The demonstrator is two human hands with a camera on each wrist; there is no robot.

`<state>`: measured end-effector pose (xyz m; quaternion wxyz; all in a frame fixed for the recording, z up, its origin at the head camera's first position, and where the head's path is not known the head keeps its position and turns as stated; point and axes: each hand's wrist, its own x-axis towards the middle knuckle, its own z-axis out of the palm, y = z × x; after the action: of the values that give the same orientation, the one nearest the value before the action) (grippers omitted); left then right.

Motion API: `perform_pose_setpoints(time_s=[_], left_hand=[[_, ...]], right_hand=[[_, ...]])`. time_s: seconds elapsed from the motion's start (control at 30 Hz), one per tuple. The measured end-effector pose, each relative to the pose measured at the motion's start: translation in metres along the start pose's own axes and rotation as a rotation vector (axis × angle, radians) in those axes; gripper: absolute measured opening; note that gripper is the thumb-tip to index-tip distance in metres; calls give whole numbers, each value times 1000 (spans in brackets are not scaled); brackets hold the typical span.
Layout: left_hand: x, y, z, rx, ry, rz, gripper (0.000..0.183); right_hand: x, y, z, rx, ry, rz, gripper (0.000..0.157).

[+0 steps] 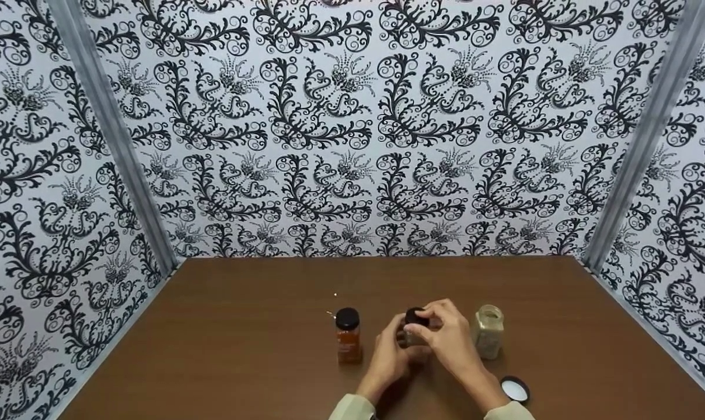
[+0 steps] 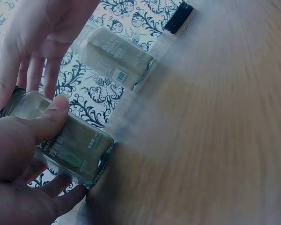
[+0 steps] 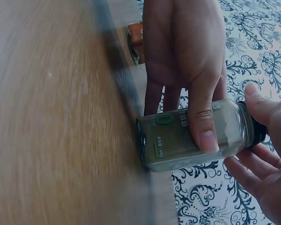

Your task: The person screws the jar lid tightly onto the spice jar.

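Observation:
My left hand (image 1: 389, 353) grips the body of a square glass spice jar (image 2: 79, 150) filled with greenish-brown powder, its thumb lying across the labelled side in the right wrist view. Fingers and thumb of my right hand (image 1: 452, 338) pinch the black lid (image 1: 416, 315), which sits on the jar's neck. The jar looks upright, its base at or close to the table; contact cannot be told. Just right of my hands stands a second spice jar (image 1: 489, 335) of pale powder, its mouth uncovered. A loose black lid (image 1: 515, 389) lies nearer me, white inside up.
A black-capped jar of orange-red spice (image 1: 348, 338) stands left of my hands on the brown wooden table (image 1: 241, 350). Small bright specks lie behind it. Walls with black-and-white scroll patterns (image 1: 329, 128) enclose the table at the back and both sides.

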<state>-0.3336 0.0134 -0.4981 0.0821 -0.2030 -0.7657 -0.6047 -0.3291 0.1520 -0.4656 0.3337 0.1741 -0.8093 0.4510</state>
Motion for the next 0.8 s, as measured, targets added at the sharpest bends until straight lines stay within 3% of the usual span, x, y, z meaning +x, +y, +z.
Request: perform_pose_setpoints(time_s=[0.13, 0.23, 0.37, 0.47, 0.6, 0.8], left_hand=[[0, -1, 0, 4, -3, 1, 56], [0, -1, 0, -2, 0, 1, 56], [0, -1, 1, 0, 7, -6, 56], [0, -2, 2, 5, 5, -14, 55], [0, -1, 1, -16, -3, -27, 57], [1, -1, 0, -21, -4, -55, 58]], right_hand=[[-1, -1, -1, 5, -17, 34, 28], [0, -3, -5, 47, -61, 109, 34], [2, -4, -16, 159, -162, 249, 42], [3, -2, -24, 208, -254, 305, 42], [4, 1, -27, 213, -331, 251, 40], [4, 6, -22, 229, -295, 228, 35]])
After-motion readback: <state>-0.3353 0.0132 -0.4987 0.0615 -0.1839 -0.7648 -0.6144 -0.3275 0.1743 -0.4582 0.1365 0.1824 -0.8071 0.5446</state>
